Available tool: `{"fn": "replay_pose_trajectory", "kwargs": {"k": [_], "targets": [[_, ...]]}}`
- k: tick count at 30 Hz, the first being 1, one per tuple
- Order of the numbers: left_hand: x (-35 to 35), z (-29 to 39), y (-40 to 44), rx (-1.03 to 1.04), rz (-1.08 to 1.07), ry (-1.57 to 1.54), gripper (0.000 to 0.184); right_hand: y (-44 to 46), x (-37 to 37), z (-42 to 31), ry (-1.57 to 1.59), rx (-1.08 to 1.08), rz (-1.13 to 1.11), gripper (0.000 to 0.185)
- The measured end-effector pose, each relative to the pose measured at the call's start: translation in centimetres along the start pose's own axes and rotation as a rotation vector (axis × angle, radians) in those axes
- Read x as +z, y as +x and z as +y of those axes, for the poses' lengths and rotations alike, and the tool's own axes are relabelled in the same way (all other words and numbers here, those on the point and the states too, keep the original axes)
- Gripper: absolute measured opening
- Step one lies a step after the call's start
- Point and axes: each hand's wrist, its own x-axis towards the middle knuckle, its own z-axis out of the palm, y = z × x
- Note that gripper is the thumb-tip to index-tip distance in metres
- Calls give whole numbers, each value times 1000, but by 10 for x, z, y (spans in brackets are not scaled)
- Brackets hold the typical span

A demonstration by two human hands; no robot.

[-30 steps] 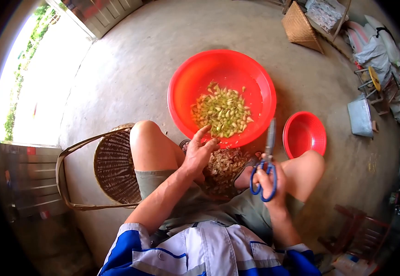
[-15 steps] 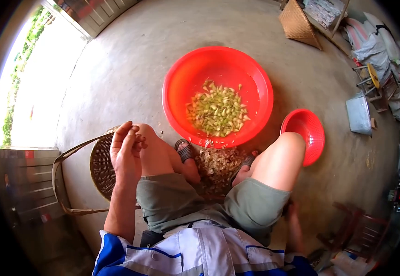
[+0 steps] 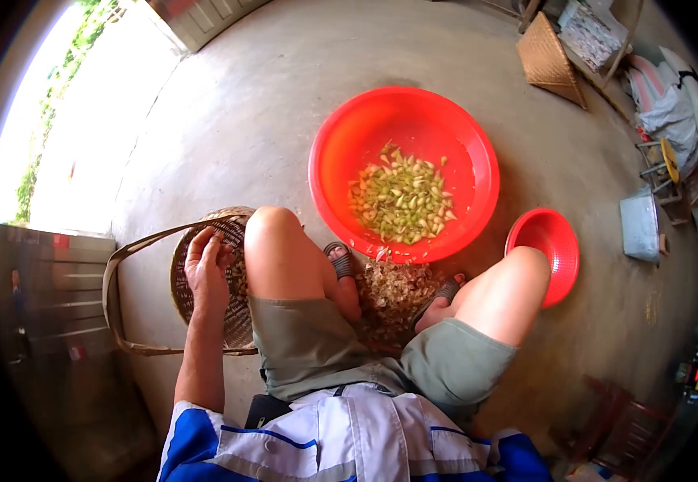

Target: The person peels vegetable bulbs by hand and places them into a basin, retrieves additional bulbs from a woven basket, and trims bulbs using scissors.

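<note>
My left hand (image 3: 207, 269) hangs over the woven basket (image 3: 182, 285) beside my left knee. Its fingers are loosely bent and apart, and I see nothing held in them. Some small pale pieces show inside the basket, partly hidden by hand and knee. The basket's long strap handle (image 3: 110, 301) loops out to the left. In front of my feet stands a large red tub (image 3: 325, 165) with many peeled, pale yellow-green bulbs (image 3: 403, 197) in it. Dry papery skins (image 3: 393, 297) are heaped between my sandals. My right hand is out of view.
A small red perforated basket (image 3: 561, 257) stands by my right knee. Farther right are a grey bucket (image 3: 639, 225), a small stool (image 3: 668, 161) and stacked sacks (image 3: 670, 104). A woven straw piece (image 3: 549, 60) lies at the back right. A bright doorway opens at the left.
My left hand has lowered from beside my knee to over the woven basket. The right forearm, visible before by my thigh, has gone out of view. The view has shifted left.
</note>
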Motion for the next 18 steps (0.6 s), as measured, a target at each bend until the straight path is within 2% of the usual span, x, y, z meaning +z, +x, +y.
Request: {"fn": "replay_pose_trajectory", "kwargs": {"k": [4,7,9,10,12,13,14,15,16,17,18], "targets": [[-21,-33,7,-15,85,64,18,8,-4,15,-18,35,-4,20],[-39,-65,12,-75,147,64,16,-8,-54,40,-53,104,10,21],[-50,-93,13,-129,168,170,18,-26,-97,57,-72,159,40,22],[-58,-114,15,-176,134,139,19,-37,-121,65,-82,190,59,23],[-58,-141,6,-323,80,322,23,-60,-168,73,-101,240,103,24],[-57,-151,2,-416,-14,402,25,-69,-190,70,-117,263,120,25],[-62,-172,-2,-439,-97,535,24,-75,-209,64,-131,244,138,25],[-54,-164,-15,-331,-136,660,23,-76,-230,50,-153,204,146,26],[-55,-176,-18,-338,-157,710,26,-74,-248,28,-199,106,155,27],[-58,-188,-18,-344,-180,759,29,-70,-262,-6,-336,-55,179,27],[-57,-183,-19,-390,-185,739,30,-76,-241,-58,-707,-249,256,27]]}}
